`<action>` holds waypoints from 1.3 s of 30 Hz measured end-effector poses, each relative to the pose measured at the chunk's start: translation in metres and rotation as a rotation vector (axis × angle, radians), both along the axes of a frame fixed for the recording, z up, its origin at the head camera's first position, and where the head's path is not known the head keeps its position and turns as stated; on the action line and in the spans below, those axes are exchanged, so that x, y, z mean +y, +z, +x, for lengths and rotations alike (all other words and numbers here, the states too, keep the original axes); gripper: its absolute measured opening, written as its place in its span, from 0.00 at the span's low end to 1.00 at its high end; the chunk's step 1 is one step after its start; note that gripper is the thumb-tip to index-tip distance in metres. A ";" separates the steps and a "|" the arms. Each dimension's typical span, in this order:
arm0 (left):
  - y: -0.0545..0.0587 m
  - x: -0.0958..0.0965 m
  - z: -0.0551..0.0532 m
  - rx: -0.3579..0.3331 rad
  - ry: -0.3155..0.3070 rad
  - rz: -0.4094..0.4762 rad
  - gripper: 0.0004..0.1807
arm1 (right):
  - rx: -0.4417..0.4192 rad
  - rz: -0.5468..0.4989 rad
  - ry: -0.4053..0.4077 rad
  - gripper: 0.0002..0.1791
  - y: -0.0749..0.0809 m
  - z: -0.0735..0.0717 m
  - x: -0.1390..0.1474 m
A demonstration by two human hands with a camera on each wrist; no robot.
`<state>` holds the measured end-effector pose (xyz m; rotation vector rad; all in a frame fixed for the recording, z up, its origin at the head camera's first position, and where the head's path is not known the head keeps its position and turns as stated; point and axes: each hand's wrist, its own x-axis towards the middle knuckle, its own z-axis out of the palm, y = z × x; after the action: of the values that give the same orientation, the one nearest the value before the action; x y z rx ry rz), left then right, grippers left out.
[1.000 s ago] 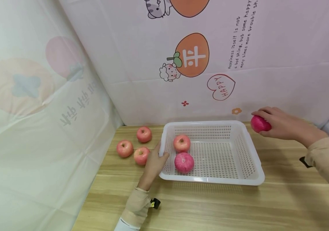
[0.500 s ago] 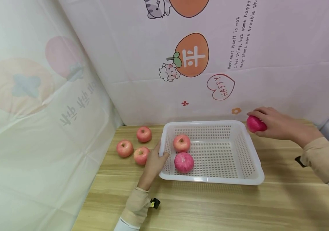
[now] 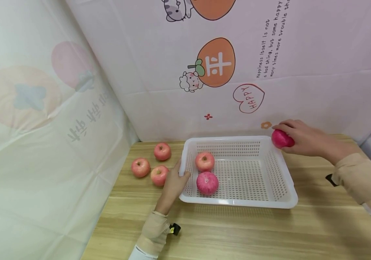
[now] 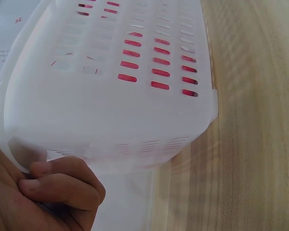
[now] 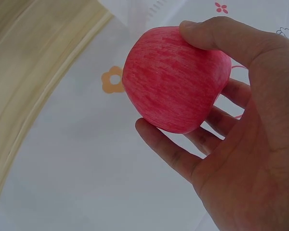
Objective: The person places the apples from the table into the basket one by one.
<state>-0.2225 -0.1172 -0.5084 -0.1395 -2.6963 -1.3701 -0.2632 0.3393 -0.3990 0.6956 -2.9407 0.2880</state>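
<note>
My right hand holds a deep pink apple at the back right corner of the white plastic basket. In the right wrist view the thumb and fingers are spread around this apple, which has streaked red skin. My left hand grips the basket's left rim, thumb over the edge; the left wrist view shows its curled fingers at the basket's corner. Inside the basket, at its left end, lie a light red apple and, in front of it, a round pink fruit with streaked skin.
Left of the basket, three light red apples sit on the wooden table: one at the back, an apple at the left, and an apple beside my left hand. A printed white cloth hangs behind the table.
My right hand has moved left with the deep pink apple, from right of the basket to its back right corner. The left hand and the basket have stayed in place.
</note>
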 end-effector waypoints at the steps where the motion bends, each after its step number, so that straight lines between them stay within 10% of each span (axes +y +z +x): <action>1: 0.000 0.000 0.000 0.001 0.000 0.000 0.39 | -0.002 -0.001 -0.002 0.42 0.000 -0.001 -0.001; 39: -0.001 0.000 0.000 0.000 0.001 0.004 0.38 | -0.022 -0.005 0.075 0.42 0.000 -0.010 -0.047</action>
<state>-0.2228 -0.1170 -0.5092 -0.1377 -2.6932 -1.3759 -0.2732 0.2925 -0.3992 0.8078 -2.9375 0.3117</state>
